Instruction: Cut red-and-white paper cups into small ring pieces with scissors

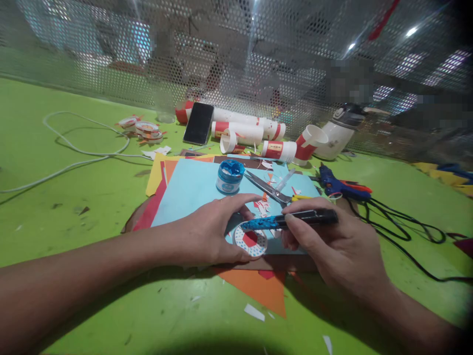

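My left hand (212,231) is closed on the edge of a round white paper disc (240,245) with a red centre shape and small blue dots. In my right hand (340,246) is a black pen (306,217) whose front end is coated in blue paint. The painted tip lies at or just above the disc's upper edge; contact cannot be made out. Just beyond my left hand stands an uncapped jar of blue paint (228,185) on light blue paper (188,192). Scissors (269,188) lie with blades apart near my right hand, among paper scraps.
Behind the paper are a phone (198,123), several red-and-white paper cups (279,150) and a white jug (338,133). A blue glue gun (334,183) with a black cord lies right. Small decorated discs (147,129) and a white cable (79,152) are left. A perforated metal screen (229,64) stands behind.
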Tool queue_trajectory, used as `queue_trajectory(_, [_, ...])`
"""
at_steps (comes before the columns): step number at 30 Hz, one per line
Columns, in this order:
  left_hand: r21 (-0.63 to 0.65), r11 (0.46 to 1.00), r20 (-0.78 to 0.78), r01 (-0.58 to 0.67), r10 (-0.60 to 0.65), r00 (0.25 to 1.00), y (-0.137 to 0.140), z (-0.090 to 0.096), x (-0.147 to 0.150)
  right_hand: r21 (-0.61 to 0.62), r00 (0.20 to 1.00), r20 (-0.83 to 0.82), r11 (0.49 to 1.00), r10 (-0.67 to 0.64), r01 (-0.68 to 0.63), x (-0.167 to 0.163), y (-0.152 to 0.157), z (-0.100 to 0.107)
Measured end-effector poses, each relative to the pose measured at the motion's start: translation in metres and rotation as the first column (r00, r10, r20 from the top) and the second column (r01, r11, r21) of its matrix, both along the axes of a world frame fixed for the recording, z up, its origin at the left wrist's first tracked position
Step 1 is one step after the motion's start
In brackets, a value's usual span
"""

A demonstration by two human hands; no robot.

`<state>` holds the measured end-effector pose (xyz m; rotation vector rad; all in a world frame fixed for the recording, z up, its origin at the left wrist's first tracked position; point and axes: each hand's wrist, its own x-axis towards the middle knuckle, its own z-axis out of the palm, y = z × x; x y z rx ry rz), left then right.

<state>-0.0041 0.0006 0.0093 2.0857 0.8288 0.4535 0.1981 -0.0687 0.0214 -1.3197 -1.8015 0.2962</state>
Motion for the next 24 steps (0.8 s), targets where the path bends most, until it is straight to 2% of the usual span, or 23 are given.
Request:
queue_trajectory(4, [0.008, 1.000, 0.000, 0.014, -0.014, 1.000, -0.0003, 0.0012, -0.0006, 0.034, 0.992, 0.129, 0.999, -0.007, 0.003, -0.0011, 0.0001, 0.0042])
queue_trajectory(8, [0.006, 1.000, -0.002, 0.011, -0.011, 1.000, -0.0001, 0.0010, -0.0006, 0.048, 0.985, 0.173, 0.999, 0.014, -0.023, -0.0013, 0.0005, 0.0063])
queue_trajectory(17, [-0.005, 1.000, -0.005, 0.021, -0.021, 1.000, 0.0003, -0.0024, -0.0005, 0.050, 0.989, 0.141, 0.997, 0.052, -0.059, 0.0007, -0.0023, 0.0018])
queue_trajectory(24, [0.007, 1.000, -0.011, 0.022, -0.022, 1.000, 0.0004, -0.0007, -0.0012, 0.123, 0.997, 0.070, 0.992, -0.039, 0.030, 0.0040, -0.0054, 0.0028])
